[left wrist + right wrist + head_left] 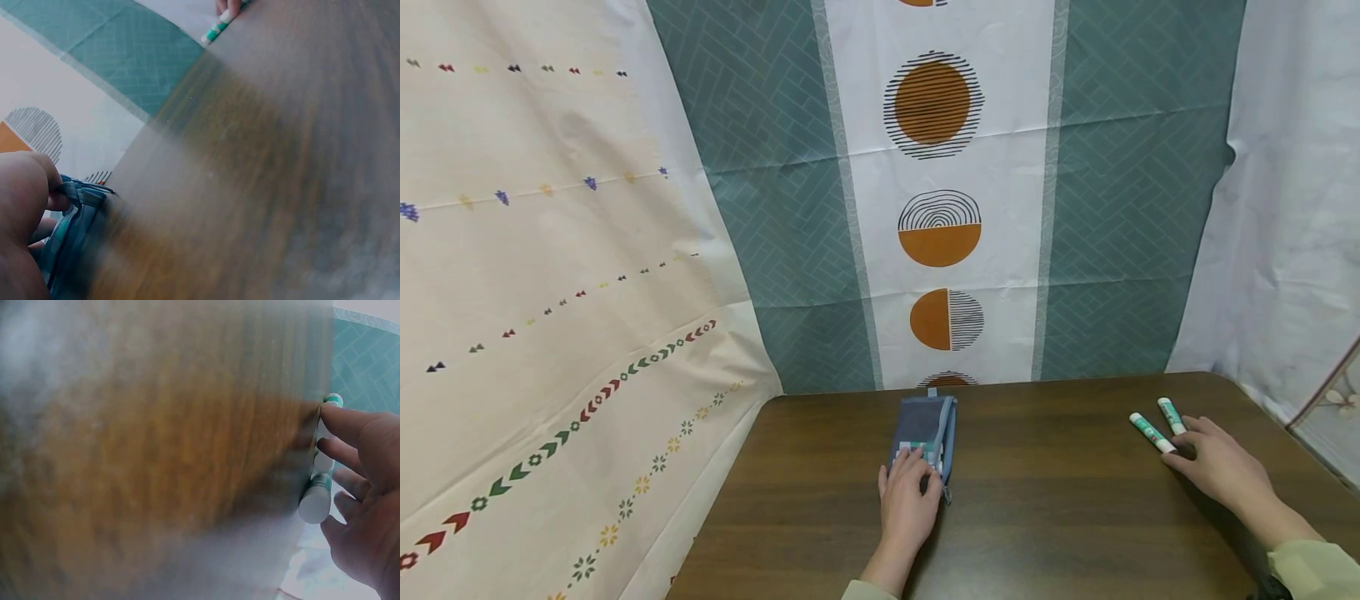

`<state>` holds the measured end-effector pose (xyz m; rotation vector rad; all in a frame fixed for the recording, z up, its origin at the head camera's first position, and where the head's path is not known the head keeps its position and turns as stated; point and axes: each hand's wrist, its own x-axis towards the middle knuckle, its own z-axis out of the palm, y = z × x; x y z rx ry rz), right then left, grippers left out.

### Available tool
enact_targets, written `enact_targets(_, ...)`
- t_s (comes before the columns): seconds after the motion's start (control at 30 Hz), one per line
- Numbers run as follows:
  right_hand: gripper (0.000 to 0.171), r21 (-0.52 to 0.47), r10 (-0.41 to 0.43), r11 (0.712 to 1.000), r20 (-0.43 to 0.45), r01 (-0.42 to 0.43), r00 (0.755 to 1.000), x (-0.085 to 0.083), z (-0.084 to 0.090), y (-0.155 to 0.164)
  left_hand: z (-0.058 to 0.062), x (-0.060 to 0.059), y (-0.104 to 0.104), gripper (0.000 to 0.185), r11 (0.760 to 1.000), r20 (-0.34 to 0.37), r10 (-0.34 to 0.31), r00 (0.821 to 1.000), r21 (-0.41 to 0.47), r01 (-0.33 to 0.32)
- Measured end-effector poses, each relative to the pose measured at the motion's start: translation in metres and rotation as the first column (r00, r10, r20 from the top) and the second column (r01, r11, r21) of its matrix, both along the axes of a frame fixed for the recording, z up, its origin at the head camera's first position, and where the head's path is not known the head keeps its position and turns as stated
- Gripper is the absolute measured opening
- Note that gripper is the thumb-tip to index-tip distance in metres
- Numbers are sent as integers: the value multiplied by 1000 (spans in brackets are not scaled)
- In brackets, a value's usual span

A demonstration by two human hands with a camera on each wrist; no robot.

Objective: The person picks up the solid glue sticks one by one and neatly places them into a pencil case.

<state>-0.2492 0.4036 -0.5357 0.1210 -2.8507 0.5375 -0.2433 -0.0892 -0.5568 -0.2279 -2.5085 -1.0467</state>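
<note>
Dark wood-grain table [1060, 517]. 1 soft blue fabric pencil pouch [925, 427] at 12 o'clock, left hand [910, 500] flat on its near end, fingers relaxed, gripping nothing. 2 white-green cylindrical glue sticks [1152, 432] at 2 o'clock, right hand [1221, 471] spread wide, fingertips touching them. Left wrist view alone shows the pouch zipper pull [84, 192]; right wrist view shows the sticks' round ends [314, 505].

A makeshift recording corner — patterned cloth sheets [940, 208] hung as backdrop on every side of a dark wooden bench [1060, 517].
</note>
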Motion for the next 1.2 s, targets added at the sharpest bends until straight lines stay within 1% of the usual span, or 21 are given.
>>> enact_targets(0.17, 45, -12, -6, 1000, -5, 6, 1000, 0, 0, -1, 1, 1, 0, 22, 1000, -3, 1, 1000, -3, -1)
enact_targets(0.4, 32, -2, -2, 1000, -50, 2, 999, 1, 0, -3, 0, 1, 0, 23, 1000, -2, 3, 1000, -1, -3)
enact_targets(0.6, 27, 9, -11, 1000, -77, 11, 997, 0, 2, -6, -1, -1, 0, 23, 1000, 0, 5, 1000, -11, -5)
enact_targets(0.8, 27, -16, -34, 999, -141, 32, 989, 0, 3, -11, 1, 0, 0, 24, 1000, 0, 1, 1000, -11, -1)
enact_targets(0.9, 25, -28, -46, 999, -163, 42, 985, -1, 6, -14, 1, 0, 0, 24, 1000, 0, 2, 1000, -11, -2)
enact_targets(1.0, 23, -47, -49, 998, -166, 41, 985, -1, 9, -17, 0, 0, 0, 24, 1000, 9, 3, 1000, -11, -3)
enact_targets(1.2, 20, -70, -25, 997, -165, 14, 986, -5, 17, -27, 0, -1, 0, 23, 1000, 10, 7, 1000, -16, -7)
